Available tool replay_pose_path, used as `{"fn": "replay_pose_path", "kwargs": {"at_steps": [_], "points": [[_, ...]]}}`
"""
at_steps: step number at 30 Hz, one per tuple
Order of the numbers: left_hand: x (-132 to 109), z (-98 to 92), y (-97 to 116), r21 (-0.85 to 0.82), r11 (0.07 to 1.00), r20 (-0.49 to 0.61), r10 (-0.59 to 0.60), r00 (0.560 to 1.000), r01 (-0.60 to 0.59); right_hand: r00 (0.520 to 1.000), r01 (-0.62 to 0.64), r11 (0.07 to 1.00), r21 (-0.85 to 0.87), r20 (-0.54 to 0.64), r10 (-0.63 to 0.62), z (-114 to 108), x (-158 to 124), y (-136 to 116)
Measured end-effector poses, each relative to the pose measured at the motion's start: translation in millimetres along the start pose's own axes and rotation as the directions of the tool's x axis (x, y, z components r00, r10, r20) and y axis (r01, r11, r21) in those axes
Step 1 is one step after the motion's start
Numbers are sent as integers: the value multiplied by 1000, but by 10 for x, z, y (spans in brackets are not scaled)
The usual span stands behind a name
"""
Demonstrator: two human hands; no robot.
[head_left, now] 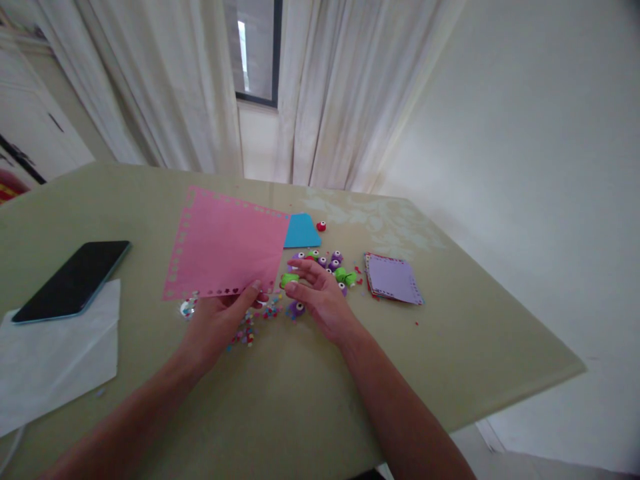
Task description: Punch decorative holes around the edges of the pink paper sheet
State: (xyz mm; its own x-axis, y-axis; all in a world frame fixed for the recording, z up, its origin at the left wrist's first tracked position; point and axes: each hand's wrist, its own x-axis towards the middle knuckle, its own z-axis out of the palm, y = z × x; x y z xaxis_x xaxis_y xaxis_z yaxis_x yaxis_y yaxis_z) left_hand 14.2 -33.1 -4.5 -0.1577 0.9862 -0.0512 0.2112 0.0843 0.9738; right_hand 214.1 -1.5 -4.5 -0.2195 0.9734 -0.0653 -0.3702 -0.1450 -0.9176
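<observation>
My left hand [223, 320] pinches the lower edge of a square sheet of pink paper [230, 243] between thumb and fingers. Rows of small punched shapes run along the sheet's edges. In my right hand [320, 297], just beyond the sheet's lower right corner, is a green craft punch [289, 280] gripped between thumb and fingers. The punch and the paper look close together, but I cannot tell whether they touch. Several purple, green and red punches lie behind and beside my right hand, among them a purple punch [296, 309]. Colourful paper confetti [247, 330] is scattered below the sheet.
A stack of punched paper squares with a lilac one [395, 279] on top lies to the right. Partly behind the pink sheet is blue paper [303, 231], with a red punch [321, 226] beside it. On the left a phone [75, 280] overlaps white paper [65, 360].
</observation>
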Motion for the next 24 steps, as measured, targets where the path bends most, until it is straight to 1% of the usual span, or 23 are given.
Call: {"fn": "replay_pose_path", "kwargs": {"at_steps": [4, 8, 14, 18, 21, 24], "points": [[-30, 9, 48, 5, 1000, 20, 23, 1000, -23, 998, -5, 998, -55, 54, 8, 22, -25, -25], [-45, 25, 110, 37, 999, 56, 35, 998, -38, 996, 7, 999, -41, 91, -3, 59, -31, -23], [-22, 25, 67, 113, 992, 62, 46, 997, -53, 997, 3, 1000, -14, 80, -2, 57, -30, -14], [-23, 44, 57, 123, 989, 79, 71, 994, -80, 999, -16, 1000, 3, 42, 16, 42, -26, -13], [-37, 54, 75, 86, 994, 81, 59, 995, -66, 999, -31, 999, 11, 38, 31, 32, -26, -23], [-46, 40, 81, 21, 999, 46, 47, 998, -48, 999, -19, 1000, -16, 37, 19, 17, -26, -37]]}}
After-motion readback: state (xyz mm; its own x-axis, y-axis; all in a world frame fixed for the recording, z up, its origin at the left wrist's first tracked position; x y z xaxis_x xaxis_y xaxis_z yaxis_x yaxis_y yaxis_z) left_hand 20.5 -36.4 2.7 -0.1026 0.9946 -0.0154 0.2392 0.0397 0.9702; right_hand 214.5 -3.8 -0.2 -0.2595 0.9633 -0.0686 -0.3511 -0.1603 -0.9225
